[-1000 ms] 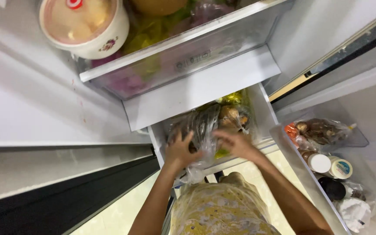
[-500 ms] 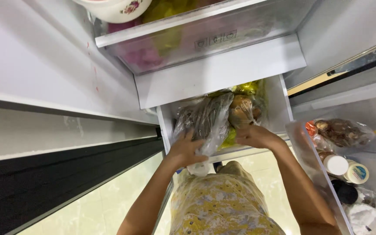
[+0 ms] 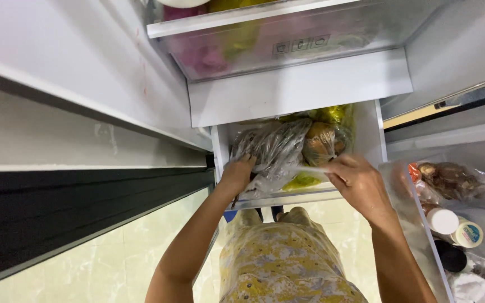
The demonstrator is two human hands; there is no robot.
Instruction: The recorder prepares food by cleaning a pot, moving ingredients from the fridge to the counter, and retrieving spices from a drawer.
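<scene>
The fingers of the left hand (image 3: 237,175) are pressing flat against the near side of a clear plastic bag (image 3: 270,154) of dark contents, curled onto its skin rather than spread. The fingers of the right hand (image 3: 357,182) are pinching a stretched fold of the same bag, pulling it taut toward the right. A second ago both hands were lying lower on the bag with the fingers looser; now the right one is drawing the plastic sideways, so the bag seems to be coming loose from its neighbours. It is lying in the open bottom drawer (image 3: 374,134) of the fridge, left of centre, touching a second bag (image 3: 324,143) holding something round and brown, with yellow wrapping (image 3: 332,115) behind.

The drawer's front edge is sitting just below the hands, and the white panel (image 3: 298,87) above is overhanging its far half, so room upward looks tight there. On the right, the door shelf (image 3: 422,224) with jars (image 3: 456,227) is standing close to the right forearm. To the near left, over the pale floor (image 3: 113,264), there is open space.
</scene>
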